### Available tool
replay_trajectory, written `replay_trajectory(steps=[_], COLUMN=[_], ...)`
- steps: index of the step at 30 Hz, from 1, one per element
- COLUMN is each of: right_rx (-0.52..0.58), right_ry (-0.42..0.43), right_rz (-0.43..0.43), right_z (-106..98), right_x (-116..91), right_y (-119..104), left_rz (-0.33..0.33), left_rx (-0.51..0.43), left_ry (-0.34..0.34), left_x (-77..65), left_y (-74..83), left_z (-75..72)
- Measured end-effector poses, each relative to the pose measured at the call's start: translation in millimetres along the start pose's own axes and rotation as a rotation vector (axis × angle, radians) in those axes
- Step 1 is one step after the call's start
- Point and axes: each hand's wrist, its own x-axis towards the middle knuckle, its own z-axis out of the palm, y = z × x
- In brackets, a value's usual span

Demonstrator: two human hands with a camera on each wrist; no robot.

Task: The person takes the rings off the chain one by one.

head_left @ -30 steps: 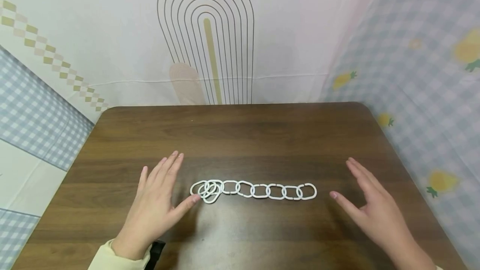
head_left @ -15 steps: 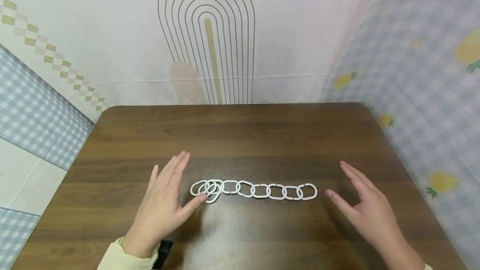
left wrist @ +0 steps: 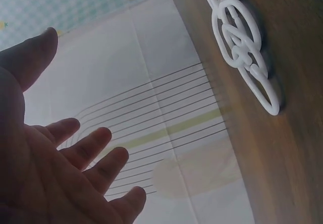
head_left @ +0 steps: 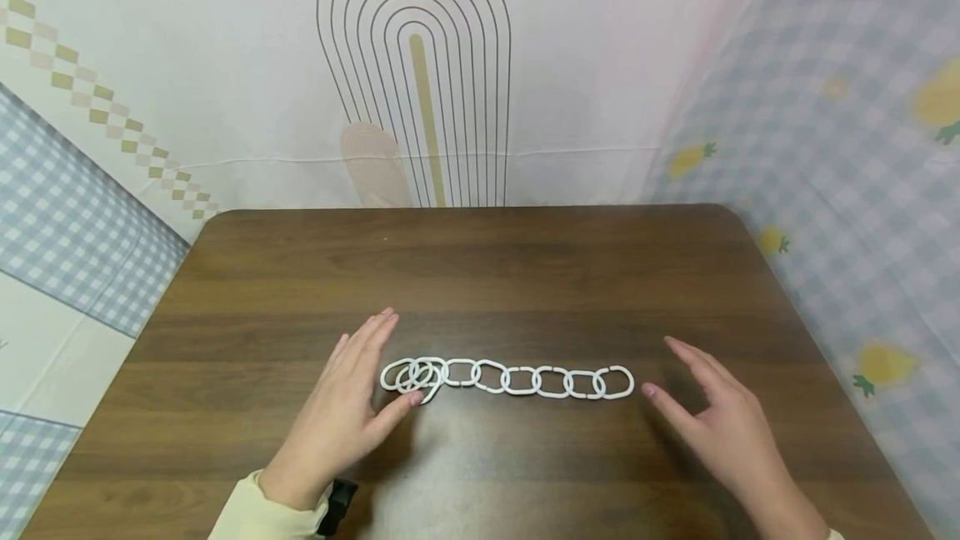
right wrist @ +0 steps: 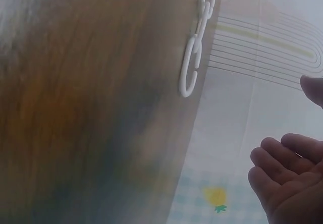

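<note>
A white plastic chain (head_left: 520,382) of several oval links lies across the brown table. Its left end is bunched, with links overlapping in a small heap (left wrist: 242,47); the rest runs in a line to a last link (right wrist: 187,72) with a gap in its side. My left hand (head_left: 337,411) hovers at the bunched end, fingers extended, its thumb tip overlapping a link in the head view. Beyond the right end is my right hand (head_left: 716,419), thumb and fingers spread apart. Neither hand holds anything.
The wooden table (head_left: 480,273) has rounded far corners. Behind it hangs a pale cloth (head_left: 585,65) with printed arches, and checked cloth (head_left: 840,148) with pineapples flanks the right side. A black band (head_left: 337,507) is on the left wrist.
Both hands have moved inward toward the chain, the left one rightward and the right one leftward. The chain lies as before.
</note>
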Motion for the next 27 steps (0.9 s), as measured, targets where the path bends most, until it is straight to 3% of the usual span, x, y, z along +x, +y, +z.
replay_trajectory(steps=[18, 27], right_rx=[-0.003, -0.067], right_ry=[-0.005, -0.015], right_rz=[0.006, -0.078], right_z=[13, 20], right_x=[1, 5], right_y=[1, 8], left_rz=[-0.007, 0.012], left_rx=[-0.052, -0.074], left_ry=[0.003, -0.014], left_x=[5.0, 8.7], left_y=[-1.1, 2.5], left_z=[9.5, 15.5])
